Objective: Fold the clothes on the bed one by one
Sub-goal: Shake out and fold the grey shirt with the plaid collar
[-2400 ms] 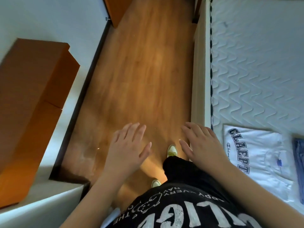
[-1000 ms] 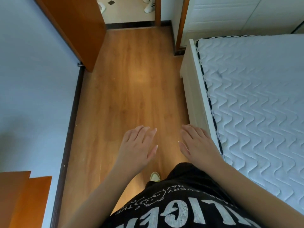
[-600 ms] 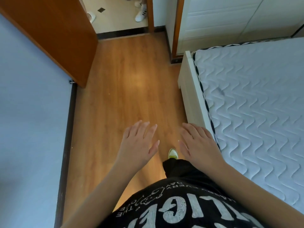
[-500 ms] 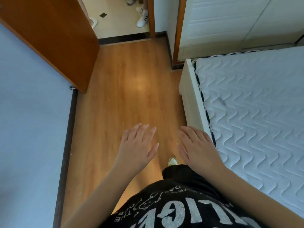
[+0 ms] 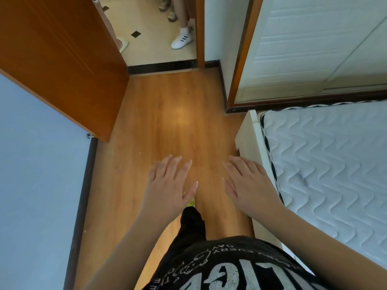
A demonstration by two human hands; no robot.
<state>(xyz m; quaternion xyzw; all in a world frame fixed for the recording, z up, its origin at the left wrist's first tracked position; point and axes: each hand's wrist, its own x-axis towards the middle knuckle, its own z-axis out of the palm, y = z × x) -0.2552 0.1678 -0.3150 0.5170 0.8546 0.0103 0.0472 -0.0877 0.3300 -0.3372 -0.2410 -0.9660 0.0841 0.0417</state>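
- Nearest the camera, a black printed T-shirt (image 5: 230,266) on the person's chest fills the bottom edge, with one dark trouser leg (image 5: 191,223) stepping out over the wooden floor (image 5: 173,126).
- Just beyond, the left hand (image 5: 167,191) and the right hand (image 5: 249,189) are held palm-down above the floor, fingers straight and spread apart, gripping nothing.
- Beside the right hand, the bed (image 5: 326,168) lies to the right, its long edge running away from the person; the right hand is the nearer one, close to the bed frame, and the left is well apart from it.
- No clothes show on the visible stretch of mattress, so where the next garment lies cannot be told; a turn to the right seems needed.
- Farthest off, an open wooden door (image 5: 62,59) gives onto a tiled hallway where other people's feet stand, one in a white sneaker (image 5: 181,40).
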